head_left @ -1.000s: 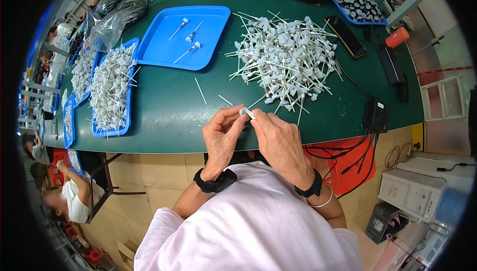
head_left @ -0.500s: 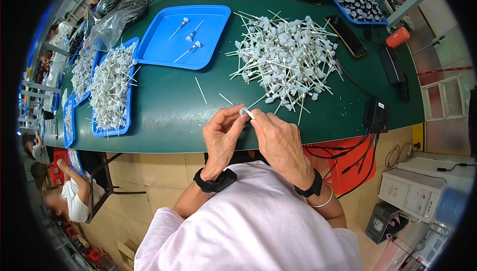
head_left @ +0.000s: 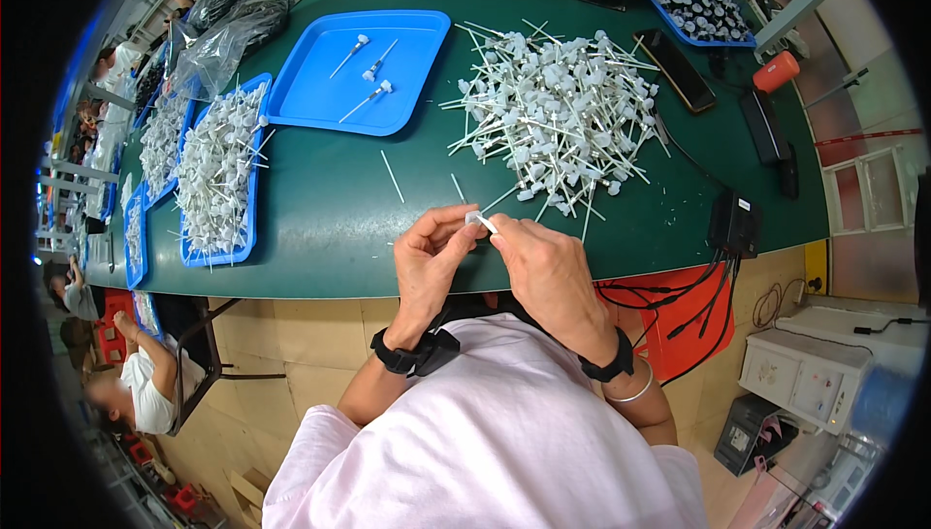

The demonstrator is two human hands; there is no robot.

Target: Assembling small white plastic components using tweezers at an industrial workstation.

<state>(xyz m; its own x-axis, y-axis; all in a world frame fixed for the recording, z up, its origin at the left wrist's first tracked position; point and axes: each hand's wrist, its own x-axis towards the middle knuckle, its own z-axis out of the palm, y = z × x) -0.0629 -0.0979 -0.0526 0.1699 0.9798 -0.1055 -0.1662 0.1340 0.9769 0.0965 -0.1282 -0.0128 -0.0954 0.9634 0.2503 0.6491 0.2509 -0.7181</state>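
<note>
Pinching a whitish cap (head_left: 472, 219), the left hand (head_left: 427, 262) meets the right hand (head_left: 549, 272), whose closed fingertips half-hide a white stick (head_left: 487, 224).

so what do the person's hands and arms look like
The left hand is ungloved, with a black wristband and boxy black module; the right hand, also ungloved, has a black strap and, farther up, a pale bangle. Pale pink sleeves leave forearms bare.

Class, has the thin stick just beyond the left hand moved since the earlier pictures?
Yes: the thin stick has swung, far end rightward, away from the loose stick on the green table.
</note>
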